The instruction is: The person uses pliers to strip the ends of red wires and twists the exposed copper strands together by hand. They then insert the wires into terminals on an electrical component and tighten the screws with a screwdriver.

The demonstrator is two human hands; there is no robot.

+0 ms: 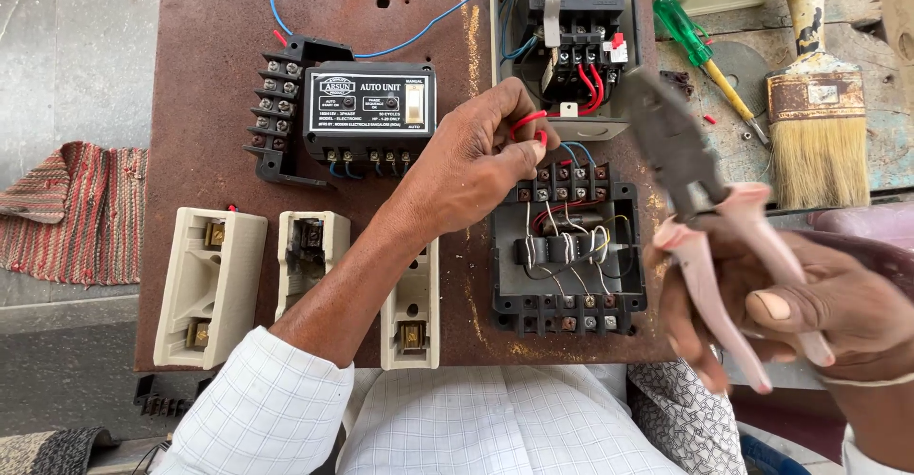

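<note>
The left hand (471,166) has its grip closed in a pinch on a thin red wire (526,123), thumb and fingertips bending it into a small loop just above the black terminal block (568,256), which serves as the landmark here. The right hand (809,318) is wrapped around the pink handles of a pair of pliers (709,218), held off to the right of the block with the dark nose raised toward its upper right corner; whether the nose is parted cannot be told through the blur. The wire looks light and springy, likely to flick back if released, so a hold close to its free end seems best, while the pliers look heavy and rigid. To the left of the block sit cream fuse carriers (209,285) and a black control unit (367,104); above it an open starter box (566,37). All are mounted on a rusty metal panel (219,18), leaving little room between screws. Farther right, a paintbrush (817,104) and green screwdriver (700,51) lie on the table (881,28).
</note>
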